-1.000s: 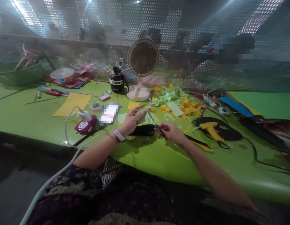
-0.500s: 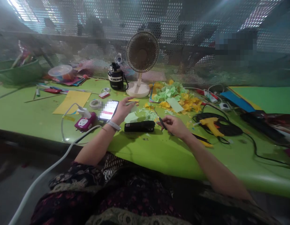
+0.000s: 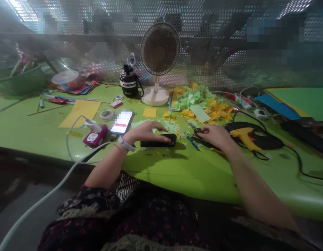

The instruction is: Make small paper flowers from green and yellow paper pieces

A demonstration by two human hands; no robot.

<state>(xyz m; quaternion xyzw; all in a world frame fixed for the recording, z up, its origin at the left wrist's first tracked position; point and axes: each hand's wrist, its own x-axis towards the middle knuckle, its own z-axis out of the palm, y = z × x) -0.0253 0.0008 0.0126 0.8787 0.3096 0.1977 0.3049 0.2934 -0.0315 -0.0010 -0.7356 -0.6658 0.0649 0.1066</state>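
A black stapler [image 3: 157,142] lies on the green table in front of me. My left hand [image 3: 148,132], with a pale watch on its wrist, is over the stapler. Its thumb lies across the stapler's right part while the other fingers arch apart behind it; firm contact cannot be made out. In my right hand [image 3: 215,136] is a pair of dark-handled scissors [image 3: 197,130], pinched at the handles with the blades pointing up and left. Green paper scraps [image 3: 174,126] lie between the hands. A small yellow square of paper [image 3: 150,112] lies beyond my left hand.
Folded green and yellow paper pieces [image 3: 195,99] are heaped beside a fan [image 3: 156,97]. A phone [image 3: 121,122], purple power adapter [image 3: 95,137] and black bottle [image 3: 129,83] stand left. A yellow glue gun [image 3: 243,137] lies right, with its cord; a white cable crosses the front edge.
My left hand has come back from the yellow paper square to the stapler. My right hand has moved rightward with the scissors, and a small blue item on the table now shows.
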